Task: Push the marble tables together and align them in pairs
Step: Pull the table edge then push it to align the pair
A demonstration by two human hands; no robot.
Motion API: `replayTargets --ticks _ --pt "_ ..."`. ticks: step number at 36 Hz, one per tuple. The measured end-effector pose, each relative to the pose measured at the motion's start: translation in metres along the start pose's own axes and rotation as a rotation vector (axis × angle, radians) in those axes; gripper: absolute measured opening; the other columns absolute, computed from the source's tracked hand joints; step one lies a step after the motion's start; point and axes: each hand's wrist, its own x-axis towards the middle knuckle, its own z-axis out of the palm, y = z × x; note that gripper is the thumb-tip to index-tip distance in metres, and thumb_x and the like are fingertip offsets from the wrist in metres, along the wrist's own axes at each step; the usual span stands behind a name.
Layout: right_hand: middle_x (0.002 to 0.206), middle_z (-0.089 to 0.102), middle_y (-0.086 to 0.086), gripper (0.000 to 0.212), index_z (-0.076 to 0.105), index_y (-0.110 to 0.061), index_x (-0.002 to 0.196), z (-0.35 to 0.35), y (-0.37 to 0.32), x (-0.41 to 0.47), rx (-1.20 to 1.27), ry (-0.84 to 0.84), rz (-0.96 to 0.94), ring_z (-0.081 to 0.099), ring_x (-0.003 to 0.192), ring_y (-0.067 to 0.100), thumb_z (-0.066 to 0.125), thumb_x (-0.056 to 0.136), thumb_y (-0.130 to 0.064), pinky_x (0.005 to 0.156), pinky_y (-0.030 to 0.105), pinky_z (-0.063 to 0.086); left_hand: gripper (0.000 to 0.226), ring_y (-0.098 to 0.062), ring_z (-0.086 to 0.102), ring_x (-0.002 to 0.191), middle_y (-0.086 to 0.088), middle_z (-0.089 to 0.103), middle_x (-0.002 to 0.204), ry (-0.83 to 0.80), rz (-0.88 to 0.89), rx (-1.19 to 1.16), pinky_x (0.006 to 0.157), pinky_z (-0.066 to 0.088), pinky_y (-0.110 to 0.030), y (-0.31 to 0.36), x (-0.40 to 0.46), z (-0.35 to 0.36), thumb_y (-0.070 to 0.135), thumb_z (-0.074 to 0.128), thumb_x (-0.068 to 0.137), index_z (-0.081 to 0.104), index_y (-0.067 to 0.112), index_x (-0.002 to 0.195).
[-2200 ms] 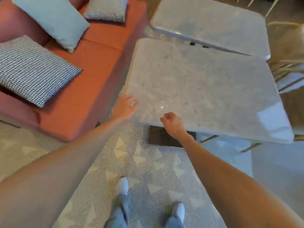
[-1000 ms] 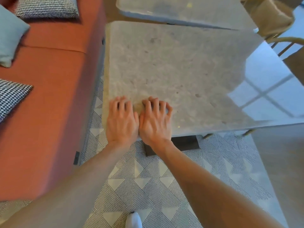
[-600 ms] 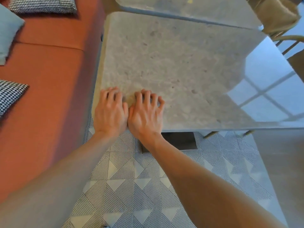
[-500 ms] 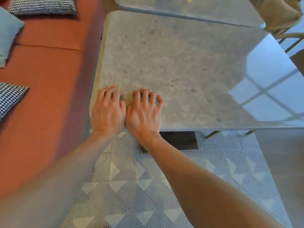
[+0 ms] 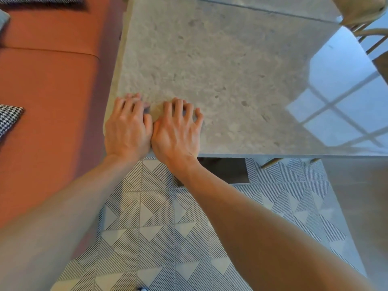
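Marble near table (image 5: 220, 76) runs lower left to upper right, abutting far table (image 5: 273, 4); left hand (image 5: 127, 129) and right hand (image 5: 175, 133) press flat, fingers spread, gripping nothing.

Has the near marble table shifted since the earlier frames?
Yes. The near marble table has closed toward the far marble table; the wedge gap between them is now a thin seam.

Sofa (image 5: 52, 85) tight vs table (image 5: 231, 70).
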Motion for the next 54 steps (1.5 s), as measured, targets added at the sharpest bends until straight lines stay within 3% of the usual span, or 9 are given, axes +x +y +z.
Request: replayTargets --ticks 19,25,28,33,40,43,48,54 --pt "0.125 0.057 0.006 0.034 0.058 -0.015 0.116 0.012 -0.011 0.014 -0.057 0.060 0.019 0.049 0.118 0.030 0.042 0.089 -0.030 0.108 0.052 0.032 0.036 -0.036 0.056 0.122 -0.019 0.066 0.125 -0.062 0.053 -0.013 0.096 0.050 -0.044 -0.021 0.014 0.006 0.016 0.039 0.095 0.067 -0.004 0.107" --pt "0.143 0.048 0.005 0.044 0.051 -0.016 0.132 -0.002 -0.009 0.012 -0.046 -0.111 -0.010 0.041 0.132 0.027 0.034 0.096 -0.035 0.114 0.050 0.027 0.044 -0.040 0.051 0.118 -0.022 0.061 0.124 -0.203 0.022 0.057 0.095 0.045 -0.047 -0.017 0.014 -0.001 0.025 0.032 0.091 0.058 -0.002 0.114" --pt "0.153 0.038 0.005 0.049 0.043 -0.015 0.144 -0.025 0.005 0.014 0.085 -0.301 -0.066 0.033 0.141 0.026 0.041 0.100 -0.036 0.117 0.046 0.023 0.041 -0.046 0.050 0.115 -0.031 0.057 0.121 -0.280 0.057 0.066 0.097 0.042 -0.053 -0.018 0.019 -0.009 0.021 0.042 0.089 0.055 -0.008 0.115" --pt "0.151 0.041 0.006 0.048 0.043 -0.010 0.145 -0.086 0.055 -0.014 0.077 -0.353 -0.045 0.040 0.137 0.026 0.042 0.102 -0.034 0.114 0.043 0.028 0.033 -0.044 0.050 0.112 -0.029 0.058 0.119 -0.494 -0.027 -0.014 0.092 0.043 -0.053 -0.001 0.019 -0.039 0.019 0.049 0.095 0.057 -0.005 0.116" --pt "0.150 0.044 0.006 0.046 0.044 -0.011 0.143 -0.192 0.160 -0.047 0.032 -0.308 0.142 0.045 0.135 0.025 0.040 0.104 -0.037 0.113 0.044 0.033 0.036 -0.033 0.050 0.126 -0.014 0.056 0.136 -0.659 0.070 -0.171 0.103 0.040 -0.043 0.117 0.034 -0.079 0.021 0.050 0.100 0.054 0.008 0.133" --pt "0.146 0.049 0.006 0.045 0.047 -0.012 0.140 -0.228 0.195 -0.054 0.071 -0.245 0.209 0.050 0.130 0.026 0.041 0.104 -0.039 0.107 0.044 0.040 0.034 -0.028 0.054 0.121 -0.008 0.059 0.131 -0.663 0.125 -0.272 0.100 0.043 -0.041 0.173 0.039 -0.086 0.025 0.052 0.099 0.056 0.013 0.131" --pt "0.141 0.055 0.009 0.045 0.049 -0.011 0.138 -0.293 0.274 -0.075 0.351 -0.111 0.421 0.056 0.124 0.028 0.045 0.102 -0.038 0.104 0.048 0.046 0.023 -0.013 0.057 0.093 0.002 0.065 0.115 -0.626 0.113 -0.478 0.081 0.043 -0.030 0.297 0.033 -0.089 0.030 0.052 0.098 0.062 0.020 0.116" --pt "0.136 0.059 0.006 0.043 0.051 -0.013 0.136 -0.341 0.359 -0.104 0.468 -0.084 0.490 0.060 0.111 0.022 0.047 0.101 -0.038 0.098 0.040 0.048 0.023 -0.012 0.057 0.090 0.002 0.066 0.112 -0.598 0.037 -0.595 0.078 0.040 -0.027 0.417 0.006 -0.075 0.029 0.053 0.097 0.063 0.019 0.114"
